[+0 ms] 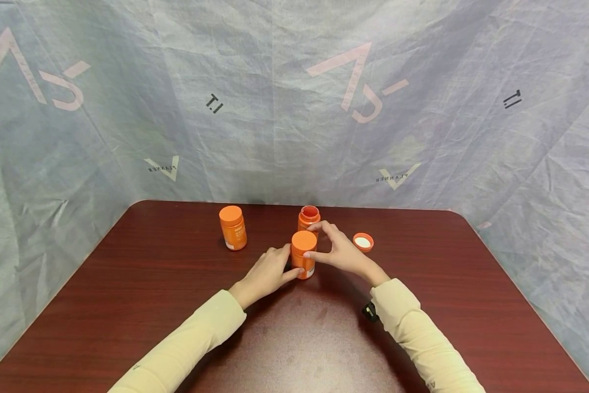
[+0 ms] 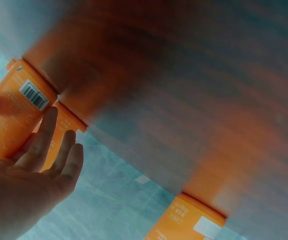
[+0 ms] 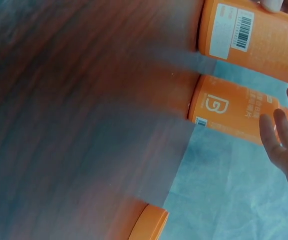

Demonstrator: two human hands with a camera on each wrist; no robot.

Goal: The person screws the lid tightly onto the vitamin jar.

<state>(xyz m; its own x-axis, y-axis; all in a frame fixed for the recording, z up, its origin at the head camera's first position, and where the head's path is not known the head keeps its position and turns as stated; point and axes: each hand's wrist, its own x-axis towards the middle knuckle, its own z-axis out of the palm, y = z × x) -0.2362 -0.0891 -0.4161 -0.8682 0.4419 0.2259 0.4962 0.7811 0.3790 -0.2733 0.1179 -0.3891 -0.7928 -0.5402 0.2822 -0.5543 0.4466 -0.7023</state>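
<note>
An orange bottle with its lid on stands upright at the middle of the table, between both hands. My left hand grips its body from the left, thumb across the front; its barcode shows in the left wrist view. From the right, the thumb and forefinger of my right hand span the bottle's lid. The other right fingers extend loosely in the right wrist view. Directly behind stands an uncapped orange bottle, partly covered by the front one and the right hand. Its forefinger overlaps that bottle in the head view.
A loose orange lid lies white inside up, to the right of the bottles. Another capped orange bottle stands at the back left. The dark red table ends at a grey cloth backdrop. Something small and black sits by the right cuff.
</note>
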